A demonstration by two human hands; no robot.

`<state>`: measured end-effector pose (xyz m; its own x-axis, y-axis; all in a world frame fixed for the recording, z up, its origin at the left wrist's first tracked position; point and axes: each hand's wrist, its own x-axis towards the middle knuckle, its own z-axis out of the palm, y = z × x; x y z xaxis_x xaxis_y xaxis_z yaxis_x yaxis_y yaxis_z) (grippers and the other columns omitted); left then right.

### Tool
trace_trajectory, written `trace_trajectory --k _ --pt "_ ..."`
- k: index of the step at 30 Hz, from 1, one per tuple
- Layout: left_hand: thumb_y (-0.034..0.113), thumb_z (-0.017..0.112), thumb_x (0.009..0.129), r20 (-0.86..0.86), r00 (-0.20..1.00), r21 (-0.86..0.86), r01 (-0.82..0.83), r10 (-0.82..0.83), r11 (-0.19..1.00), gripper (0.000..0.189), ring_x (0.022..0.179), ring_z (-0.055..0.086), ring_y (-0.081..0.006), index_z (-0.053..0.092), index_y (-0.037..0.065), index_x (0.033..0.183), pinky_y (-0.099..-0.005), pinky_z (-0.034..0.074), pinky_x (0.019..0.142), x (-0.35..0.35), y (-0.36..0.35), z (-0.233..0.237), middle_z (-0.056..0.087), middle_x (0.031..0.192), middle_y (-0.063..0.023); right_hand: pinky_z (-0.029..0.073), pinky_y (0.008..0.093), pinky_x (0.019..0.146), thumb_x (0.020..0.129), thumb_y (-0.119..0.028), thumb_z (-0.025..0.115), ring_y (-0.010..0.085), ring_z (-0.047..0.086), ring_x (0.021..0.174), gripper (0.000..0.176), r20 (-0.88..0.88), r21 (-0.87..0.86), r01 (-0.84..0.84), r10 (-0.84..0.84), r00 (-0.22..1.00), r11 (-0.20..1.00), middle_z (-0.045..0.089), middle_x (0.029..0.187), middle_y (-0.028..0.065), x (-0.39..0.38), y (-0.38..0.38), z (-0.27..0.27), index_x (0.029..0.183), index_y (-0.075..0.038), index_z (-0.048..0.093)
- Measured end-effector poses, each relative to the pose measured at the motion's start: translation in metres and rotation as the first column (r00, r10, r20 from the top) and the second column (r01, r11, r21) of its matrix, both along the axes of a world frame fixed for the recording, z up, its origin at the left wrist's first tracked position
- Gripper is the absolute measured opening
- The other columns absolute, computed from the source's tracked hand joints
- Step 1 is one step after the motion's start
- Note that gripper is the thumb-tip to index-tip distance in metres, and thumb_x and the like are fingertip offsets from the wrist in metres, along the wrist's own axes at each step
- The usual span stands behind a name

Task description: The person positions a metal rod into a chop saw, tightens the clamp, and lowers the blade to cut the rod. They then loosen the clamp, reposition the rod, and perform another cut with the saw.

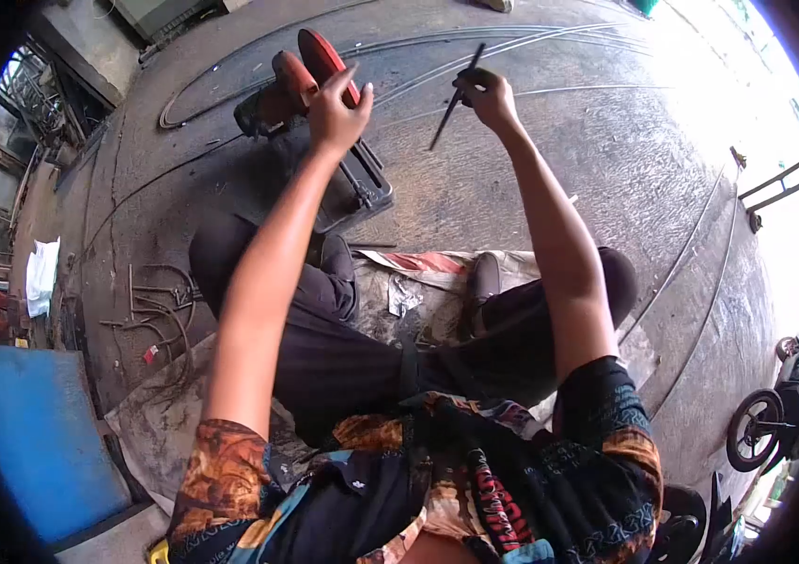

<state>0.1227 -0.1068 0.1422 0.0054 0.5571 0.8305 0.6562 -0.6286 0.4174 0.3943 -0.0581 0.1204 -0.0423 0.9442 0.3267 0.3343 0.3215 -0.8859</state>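
Observation:
My right hand (491,98) is closed around a thin dark metal rod (443,126), held at a slant above the concrete floor. My left hand (338,115) has its fingers and thumb apart. It overlaps the red guard of a cut-off saw (319,49); whether it touches the saw cannot be made out. The saw's dark base (376,199) stands on the floor beyond my left knee, and part of the machine is hidden behind my hand and forearm.
Long metal rods (550,34) run across the floor at the back. Bent rod pieces (150,305) lie at the left, above a blue panel (42,423). Dirty sheeting (169,414) is spread under me. A motorcycle (775,414) stands at the right. A cable (150,188) trails leftward from the saw.

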Motion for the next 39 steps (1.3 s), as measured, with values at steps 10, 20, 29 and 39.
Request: trace_trajectory --k 10,20,29,39 --pt "0.031 0.064 0.092 0.559 0.829 -0.585 0.377 0.020 0.718 0.031 0.084 0.067 -0.0112 0.071 0.001 0.098 -0.0268 0.050 0.073 0.058 -0.052 -0.011 0.072 0.091 -0.0058 0.061 0.0470 0.082 0.095 -0.005 0.054 0.0390 0.065 0.095 0.028 -0.963 -0.150 0.067 -0.161 0.218 0.986 0.058 0.111 0.0235 -0.032 -0.056 0.009 0.118 0.008 0.044" --pt "0.025 0.067 0.091 0.993 -0.091 0.026 0.794 0.076 0.608 0.027 0.107 0.064 -0.0217 0.059 0.009 0.112 -0.0345 0.051 0.094 0.064 -0.044 -0.012 0.066 0.113 -0.0072 0.054 0.0522 0.096 0.097 -0.004 0.050 0.0408 0.057 0.110 0.033 -0.975 -0.203 -0.119 -0.189 0.120 0.972 0.053 0.121 0.0282 -0.047 -0.061 -0.007 0.124 0.011 0.038" --pt "0.020 0.074 0.086 0.993 -0.090 0.016 0.744 0.076 0.668 0.024 0.093 0.066 -0.0166 0.065 0.008 0.105 -0.0292 0.053 0.082 0.056 -0.046 -0.013 0.067 0.103 -0.0032 0.048 0.0484 0.105 0.098 -0.006 0.048 0.0375 0.054 0.117 0.027 -0.971 -0.239 -0.215 -0.232 0.054 0.947 0.050 0.123 0.0260 -0.064 -0.056 -0.024 0.120 0.009 0.041" --pt "0.019 0.075 0.086 0.995 -0.070 0.003 0.734 0.071 0.679 0.026 0.094 0.066 -0.0157 0.066 0.007 0.107 -0.0290 0.053 0.083 0.046 -0.049 -0.016 0.068 0.103 -0.0032 0.048 0.0494 0.105 0.099 -0.006 0.047 0.0392 0.052 0.119 0.019 -0.963 -0.258 -0.265 -0.268 -0.004 0.929 0.049 0.126 0.0269 -0.076 -0.056 -0.031 0.114 0.004 0.042"
